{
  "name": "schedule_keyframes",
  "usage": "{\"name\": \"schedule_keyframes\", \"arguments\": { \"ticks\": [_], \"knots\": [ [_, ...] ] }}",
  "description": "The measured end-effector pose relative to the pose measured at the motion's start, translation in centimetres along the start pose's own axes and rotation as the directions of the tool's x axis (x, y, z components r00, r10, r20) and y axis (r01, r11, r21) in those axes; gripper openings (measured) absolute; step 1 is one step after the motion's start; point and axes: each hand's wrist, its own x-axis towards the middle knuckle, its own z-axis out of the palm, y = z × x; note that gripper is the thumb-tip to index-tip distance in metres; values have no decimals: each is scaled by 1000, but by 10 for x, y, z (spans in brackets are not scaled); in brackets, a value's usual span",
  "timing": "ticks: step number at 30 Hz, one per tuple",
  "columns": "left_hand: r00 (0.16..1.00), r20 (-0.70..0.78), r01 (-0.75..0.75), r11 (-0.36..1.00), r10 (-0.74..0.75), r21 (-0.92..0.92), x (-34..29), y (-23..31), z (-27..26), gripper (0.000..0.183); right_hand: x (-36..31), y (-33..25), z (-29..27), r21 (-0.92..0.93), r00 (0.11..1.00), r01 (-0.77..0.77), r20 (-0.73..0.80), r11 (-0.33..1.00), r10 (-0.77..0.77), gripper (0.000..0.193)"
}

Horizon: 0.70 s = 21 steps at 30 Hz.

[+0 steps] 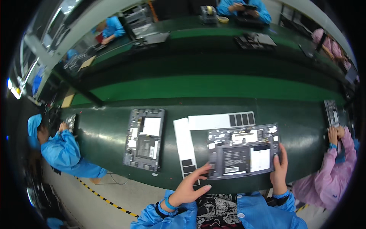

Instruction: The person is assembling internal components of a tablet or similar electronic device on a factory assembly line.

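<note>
An opened tablet (pixel 248 152), its battery, circuit board and a white square showing, is tilted just above the near side of the green bench. My right hand (pixel 280 171) is closed on its right edge, thumb on the near side. At its lower left corner is my left hand (pixel 188 187), fingertips by the edge, thumb spread apart and nothing gripped. Behind the tablet lies a white strip sheet (pixel 207 122) with black rectangles at its right end. Another white strip sheet (pixel 183 141) with black patches lies to its left, running toward me.
A second opened tablet (pixel 144 139) lies on the green bench (pixel 101 141) to the left. Co-workers in blue (pixel 63 149) and pink (pixel 324 175) sit at either side. Across the bench, another person (pixel 248 11) handles a dark device. A tape dispenser (pixel 208 14) stands there.
</note>
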Motion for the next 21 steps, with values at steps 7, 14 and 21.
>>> {"name": "schedule_keyframes", "arguments": {
  "ticks": [7, 14, 21],
  "knots": [
    [815, -463, -230, 929, 347, 291, -17, 19, -28, 38, 133, -9, 64, 327, 1000, -4, -9, 945, 7, 35],
    [406, -905, -168, 984, 131, 67, -80, -32, -86, 25, 305, 40, 140, 124, 995, 52, -91, 991, -41, 32],
    [229, -973, -294, 951, -27, -95, -77, -51, -77, 67, 207, -6, 318, -453, 774, 570, 576, 686, -263, 33]
  ]
}}
